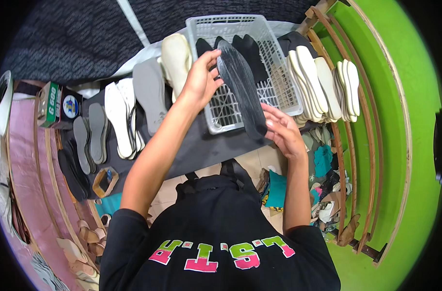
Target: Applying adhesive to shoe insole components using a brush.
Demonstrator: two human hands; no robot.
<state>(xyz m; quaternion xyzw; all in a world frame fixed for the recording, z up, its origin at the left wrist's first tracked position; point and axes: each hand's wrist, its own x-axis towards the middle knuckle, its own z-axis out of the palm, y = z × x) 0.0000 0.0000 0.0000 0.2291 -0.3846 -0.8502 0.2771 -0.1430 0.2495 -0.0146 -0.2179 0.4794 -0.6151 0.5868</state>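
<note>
A long black shoe sole [239,85] is held tilted between my two hands, above the near part of a clear plastic crate [277,63]. At its upper end, the fingers of my left hand [200,81] grip the left edge. The lower end sits against the thumb and fingers of my right hand [285,133]. Pale streaks and a sheen run along the sole's upper face. Behind it, several black soles [250,48] lie in the far part of the crate, partly hidden by the held one. The crate's slatted bottom shows through nearer to me.
Left of the crate stand cream soles [176,58], grey soles [149,92], white soles [118,116] and a green-and-black box [58,104]. Stacked white soles [308,82] are on the right. A tape roll [105,182] lies at the table's left edge. Wooden rails [371,121] line the green wall.
</note>
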